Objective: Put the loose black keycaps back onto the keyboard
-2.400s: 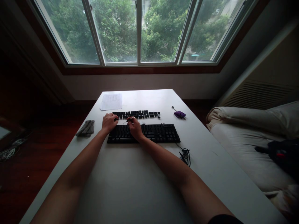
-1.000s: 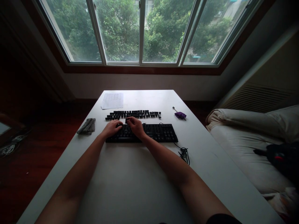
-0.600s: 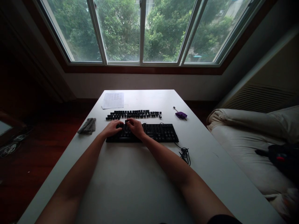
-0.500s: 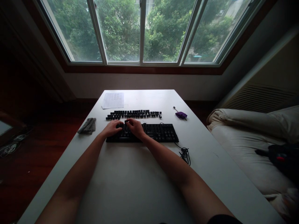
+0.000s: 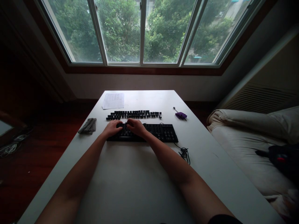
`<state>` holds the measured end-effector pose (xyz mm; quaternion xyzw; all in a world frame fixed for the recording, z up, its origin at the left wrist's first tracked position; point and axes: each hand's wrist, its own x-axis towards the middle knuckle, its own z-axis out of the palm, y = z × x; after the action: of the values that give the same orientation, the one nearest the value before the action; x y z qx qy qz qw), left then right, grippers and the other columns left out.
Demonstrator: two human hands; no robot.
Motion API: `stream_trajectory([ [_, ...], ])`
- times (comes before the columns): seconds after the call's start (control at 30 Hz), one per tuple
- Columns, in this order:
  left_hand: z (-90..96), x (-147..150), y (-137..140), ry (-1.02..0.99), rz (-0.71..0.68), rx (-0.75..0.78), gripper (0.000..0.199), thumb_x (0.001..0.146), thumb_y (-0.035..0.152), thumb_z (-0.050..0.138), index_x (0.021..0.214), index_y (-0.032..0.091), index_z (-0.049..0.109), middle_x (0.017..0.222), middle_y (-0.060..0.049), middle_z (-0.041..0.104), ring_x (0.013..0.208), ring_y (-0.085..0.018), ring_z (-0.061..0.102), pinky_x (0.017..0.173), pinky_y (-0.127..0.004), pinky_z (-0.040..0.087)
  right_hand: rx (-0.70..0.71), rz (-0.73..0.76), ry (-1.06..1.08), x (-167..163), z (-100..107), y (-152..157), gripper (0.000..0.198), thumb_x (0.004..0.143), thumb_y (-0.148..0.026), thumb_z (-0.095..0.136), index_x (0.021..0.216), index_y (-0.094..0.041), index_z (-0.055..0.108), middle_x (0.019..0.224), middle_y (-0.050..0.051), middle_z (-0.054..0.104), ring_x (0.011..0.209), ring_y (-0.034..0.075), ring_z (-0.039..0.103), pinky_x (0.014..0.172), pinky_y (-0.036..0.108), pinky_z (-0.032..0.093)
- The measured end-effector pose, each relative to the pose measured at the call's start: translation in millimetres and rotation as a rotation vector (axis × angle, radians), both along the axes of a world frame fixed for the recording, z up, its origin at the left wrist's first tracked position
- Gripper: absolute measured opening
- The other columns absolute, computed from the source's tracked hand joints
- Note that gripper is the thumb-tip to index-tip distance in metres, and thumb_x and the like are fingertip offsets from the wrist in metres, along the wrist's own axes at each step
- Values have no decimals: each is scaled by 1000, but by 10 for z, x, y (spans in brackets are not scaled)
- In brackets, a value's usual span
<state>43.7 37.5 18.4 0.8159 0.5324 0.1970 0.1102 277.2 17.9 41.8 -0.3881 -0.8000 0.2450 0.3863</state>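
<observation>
A black keyboard [image 5: 161, 133] lies on the white table in front of me. My left hand [image 5: 112, 128] rests over its left end, fingers stretched toward the far edge and thumb apart. Closer to the middle, my right hand [image 5: 136, 127] is over the keys with thumb and fingers pinched together. Something thin and dark shows at those fingertips, too small to name. Behind the keyboard, loose black keycaps [image 5: 137, 114] stand in rows. The keys under both hands are hidden.
On the white table [image 5: 130, 180] lie a grey cloth [image 5: 88, 126] at left, a printed paper sheet [image 5: 113, 100] at the far left and a purple item [image 5: 181, 115] with a thin stick at right. A coiled black cable [image 5: 184, 153] sits right of the keyboard.
My right hand has shifted slightly to the right, its fingertips still pinched. The keyboard has moved or turned very slightly. My left hand stays on the keyboard's left end.
</observation>
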Motion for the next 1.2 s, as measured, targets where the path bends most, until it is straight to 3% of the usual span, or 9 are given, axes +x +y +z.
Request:
stream_trajectory([
  [0.13, -18, 2, 11, 4, 9, 3, 40, 82, 37, 61, 120, 25, 68, 114, -7, 68, 109, -28, 60, 99, -41, 47, -22, 59, -57, 15, -5, 10, 6, 82, -26, 60, 79, -20, 62, 64, -4, 54, 60, 11, 44, 59, 23, 29],
  [0.43, -19, 7, -5, 9, 14, 13, 38, 82, 37, 61, 117, 25, 69, 114, -8, 67, 108, -28, 60, 99, -41, 46, 122, 149, -193, 66, 60, -41, 8, 79, -19, 63, 87, -21, 65, 73, -2, 60, 66, 13, 47, 63, 24, 31],
  [0.7, -5, 19, -17, 16, 8, 11, 37, 83, 38, 61, 116, 25, 69, 113, -8, 67, 106, -28, 60, 97, -40, 47, 110, 132, -63, -25, 7, -64, 15, 88, -32, 66, 100, -24, 72, 88, 2, 65, 71, 14, 54, 68, 24, 38],
  [0.93, -7, 16, -16, 2, 9, 3, 39, 84, 40, 61, 119, 26, 69, 116, -8, 67, 109, -28, 59, 99, -41, 46, 52, 142, 44, -4, -31, -2, 10, 85, -24, 64, 84, -18, 71, 78, 0, 60, 68, 12, 51, 66, 23, 38],
  [1.2, -46, 4, 4, -12, 12, 3, 41, 84, 39, 61, 121, 25, 68, 115, -8, 66, 109, -29, 59, 99, -41, 46, -50, 140, 89, 25, -62, 2, 14, 83, -27, 60, 82, -15, 68, 64, -4, 57, 60, 9, 46, 60, 22, 35],
])
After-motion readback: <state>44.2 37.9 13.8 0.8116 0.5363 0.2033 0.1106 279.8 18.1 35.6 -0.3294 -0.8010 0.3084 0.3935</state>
